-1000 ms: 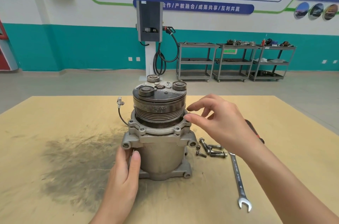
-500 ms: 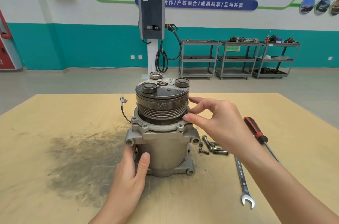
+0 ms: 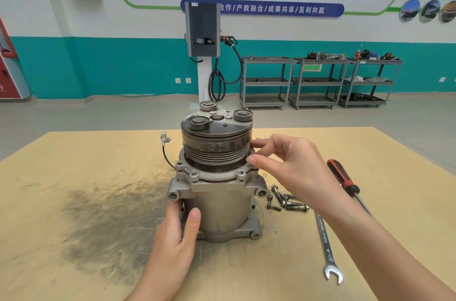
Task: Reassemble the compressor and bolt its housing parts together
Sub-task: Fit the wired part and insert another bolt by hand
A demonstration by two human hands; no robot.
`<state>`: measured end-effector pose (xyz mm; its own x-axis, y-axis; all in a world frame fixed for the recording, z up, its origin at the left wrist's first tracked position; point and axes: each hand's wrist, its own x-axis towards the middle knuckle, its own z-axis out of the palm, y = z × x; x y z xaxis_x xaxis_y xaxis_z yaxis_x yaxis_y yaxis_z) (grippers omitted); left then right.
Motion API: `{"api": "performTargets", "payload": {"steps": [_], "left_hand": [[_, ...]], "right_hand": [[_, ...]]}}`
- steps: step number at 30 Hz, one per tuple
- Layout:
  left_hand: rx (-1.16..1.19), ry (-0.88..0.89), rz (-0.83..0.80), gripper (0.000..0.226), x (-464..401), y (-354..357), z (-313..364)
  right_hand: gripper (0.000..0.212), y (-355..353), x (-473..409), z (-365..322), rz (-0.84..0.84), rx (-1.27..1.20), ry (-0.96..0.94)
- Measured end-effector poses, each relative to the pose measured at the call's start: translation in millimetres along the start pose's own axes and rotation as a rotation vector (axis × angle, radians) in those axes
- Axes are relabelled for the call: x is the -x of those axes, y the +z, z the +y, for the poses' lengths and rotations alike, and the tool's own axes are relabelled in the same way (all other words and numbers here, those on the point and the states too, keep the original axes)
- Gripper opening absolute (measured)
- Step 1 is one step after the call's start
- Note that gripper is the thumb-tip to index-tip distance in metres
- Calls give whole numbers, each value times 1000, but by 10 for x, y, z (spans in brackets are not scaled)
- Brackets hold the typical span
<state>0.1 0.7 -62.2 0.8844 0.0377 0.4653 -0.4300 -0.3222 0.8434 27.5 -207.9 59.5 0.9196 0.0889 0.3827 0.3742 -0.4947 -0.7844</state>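
- The left hand (image 3: 176, 234), lower centre of the frame, grips the lower left of the compressor (image 3: 217, 177) body, thumb across the front of the cylinder.
- The right hand (image 3: 288, 167), centre right, has loosely curled fingers; thumb and a fingertip touch the pulley (image 3: 216, 150) edge and the flange rim below it, holding nothing.
- The compressor stands upright mid-frame on the wooden table (image 3: 74, 202).
- Loose bolts (image 3: 286, 202) lie just right of its base, partly hidden by the right wrist; a wrench (image 3: 325, 246) and red-handled screwdriver (image 3: 341, 177) lie further right.
- Since half a second ago both hands keep their places on the compressor; nothing has shifted.
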Motion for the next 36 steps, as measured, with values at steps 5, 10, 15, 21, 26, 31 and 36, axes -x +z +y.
{"api": "performTargets", "payload": {"steps": [5,10,15,21,26,31,36], "left_hand": [[7,-18,-2,51,-8,-9,-37],[5,-27,-13,54,-8,-13,-47],[10,-34,-5,51,-6,-7,-61],[6,-32,-5,51,-6,-2,-98],[10,-41,-7,47,-8,-1,-92],[19,-44,-3,54,-4,-5,-89],[6,-43,-3,47,-6,-1,-103]], "right_hand": [[13,11,-19,20,-26,-58,-29],[8,-55,-44,44,-172,-50,-12],[10,-6,-27,40,-127,-172,18],[15,52,-26,64,-21,-159,3],[19,-54,-53,90,-213,-371,57],[14,17,-38,95,-99,-420,96],[17,48,-20,56,-43,-325,71]]}}
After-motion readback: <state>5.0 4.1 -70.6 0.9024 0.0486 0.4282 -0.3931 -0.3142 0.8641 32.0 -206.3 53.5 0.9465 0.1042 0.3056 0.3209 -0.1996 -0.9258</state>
